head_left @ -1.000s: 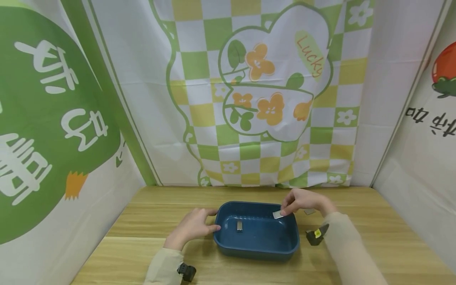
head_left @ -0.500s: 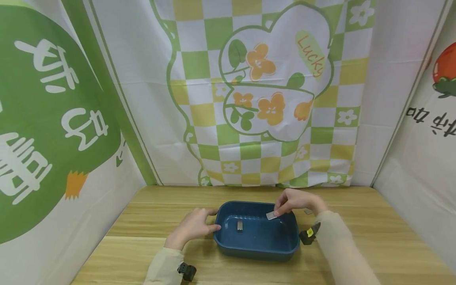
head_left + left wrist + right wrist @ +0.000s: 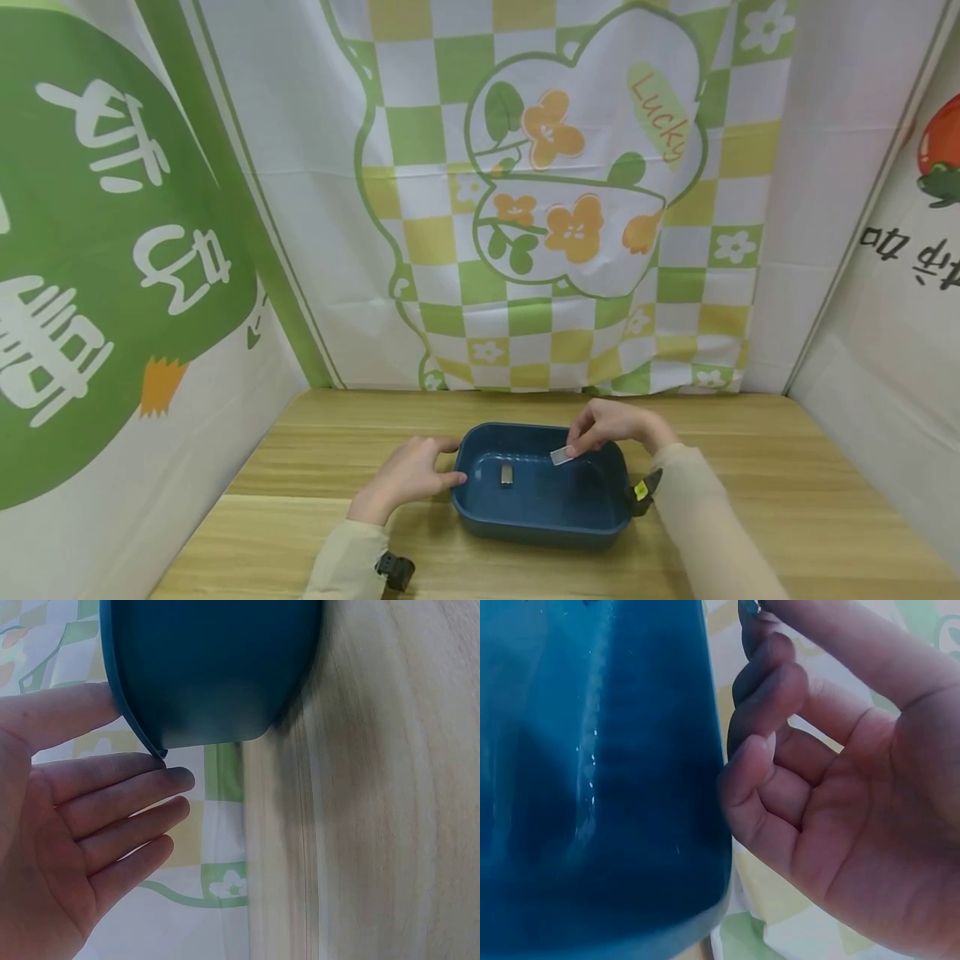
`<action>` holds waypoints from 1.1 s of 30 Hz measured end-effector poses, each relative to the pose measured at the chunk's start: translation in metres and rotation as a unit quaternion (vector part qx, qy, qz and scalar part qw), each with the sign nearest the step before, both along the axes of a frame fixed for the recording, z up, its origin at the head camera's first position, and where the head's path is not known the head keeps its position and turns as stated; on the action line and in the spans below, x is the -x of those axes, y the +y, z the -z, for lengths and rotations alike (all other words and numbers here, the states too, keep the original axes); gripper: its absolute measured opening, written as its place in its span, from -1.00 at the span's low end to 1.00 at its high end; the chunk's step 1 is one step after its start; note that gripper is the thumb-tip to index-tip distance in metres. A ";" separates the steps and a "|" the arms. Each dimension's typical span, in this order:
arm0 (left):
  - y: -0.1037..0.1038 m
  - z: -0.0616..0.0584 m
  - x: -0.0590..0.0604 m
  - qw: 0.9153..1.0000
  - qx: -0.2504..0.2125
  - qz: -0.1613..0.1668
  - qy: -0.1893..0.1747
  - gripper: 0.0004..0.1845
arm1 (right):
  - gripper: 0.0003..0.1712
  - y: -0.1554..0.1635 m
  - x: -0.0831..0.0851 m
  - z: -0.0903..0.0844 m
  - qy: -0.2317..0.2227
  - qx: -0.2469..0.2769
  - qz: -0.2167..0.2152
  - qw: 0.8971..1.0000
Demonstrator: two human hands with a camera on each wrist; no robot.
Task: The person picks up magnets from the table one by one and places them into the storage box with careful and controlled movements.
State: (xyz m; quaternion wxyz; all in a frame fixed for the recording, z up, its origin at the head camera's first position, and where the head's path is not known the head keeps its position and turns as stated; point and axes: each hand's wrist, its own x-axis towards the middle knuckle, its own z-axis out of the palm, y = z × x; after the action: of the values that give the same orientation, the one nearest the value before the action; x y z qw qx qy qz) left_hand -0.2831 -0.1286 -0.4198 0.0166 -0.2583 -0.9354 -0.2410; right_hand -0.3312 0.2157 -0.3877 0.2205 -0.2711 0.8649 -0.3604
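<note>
From the head view I see my right hand (image 3: 611, 423) over the far right part of the blue tub (image 3: 542, 533), its thumb and fingertips pinched on a small pale flat piece (image 3: 559, 456) held just above the tub's inside, near the back rim. The right wrist view is too close and blurred to show that piece; I can only make out curled fingers (image 3: 769, 690) beside the tub's wall. My left hand (image 3: 408, 477) rests against the tub's left end, fingers fairly straight and spread, holding nothing; the left wrist view shows the fingertips (image 3: 154, 784) touching under the rim. A second small grey piece (image 3: 506, 475) lies on the tub floor, left of centre, nearer the left hand than the right and apart from both. The tub sits on the wooden bench (image 3: 750, 467), between the two hands.
</note>
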 end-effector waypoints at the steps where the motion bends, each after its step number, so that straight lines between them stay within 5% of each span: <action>1: 0.000 0.000 0.000 1.000 0.001 0.000 0.001 -0.44 | -0.78 -0.001 0.000 0.000 -0.001 0.003 -0.005 1.000; 33: -0.001 0.001 0.001 1.000 -0.003 0.007 -0.002 -0.43 | -0.88 -0.021 0.000 0.016 -0.062 -0.002 -0.012 0.998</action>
State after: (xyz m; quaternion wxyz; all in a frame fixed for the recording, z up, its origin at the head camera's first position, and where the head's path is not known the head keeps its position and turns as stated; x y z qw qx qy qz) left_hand -0.2839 -0.1298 -0.4206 0.0140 -0.2647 -0.9328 -0.2442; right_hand -0.3311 0.1943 -0.4036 0.2788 -0.2582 0.8470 -0.3718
